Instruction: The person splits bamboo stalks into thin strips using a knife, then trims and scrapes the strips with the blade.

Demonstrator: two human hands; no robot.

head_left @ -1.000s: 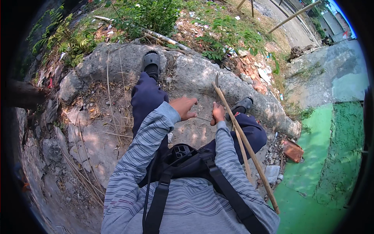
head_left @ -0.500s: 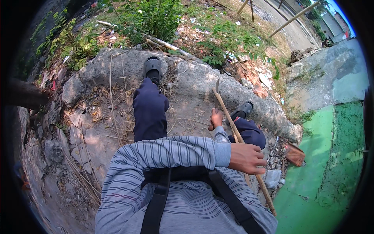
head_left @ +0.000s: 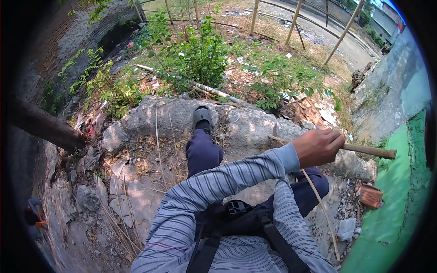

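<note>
**Left hand raises a wooden stick across the body**

The left hand, reaching across the chest in a striped sleeve, is closed around a wooden stick. Half a second ago this hand sat lower, by the right thigh, with the stick slanting down; now the stick lies nearly level, its free end pointing away past the knuckles. The right hand is hidden, so its state cannot be told. A thin cane curves down below the gripping hand. Beyond the hand lie a concrete ledge, a black shoe and green shrubs. A green-painted wall stands just past the stick's end.
</note>
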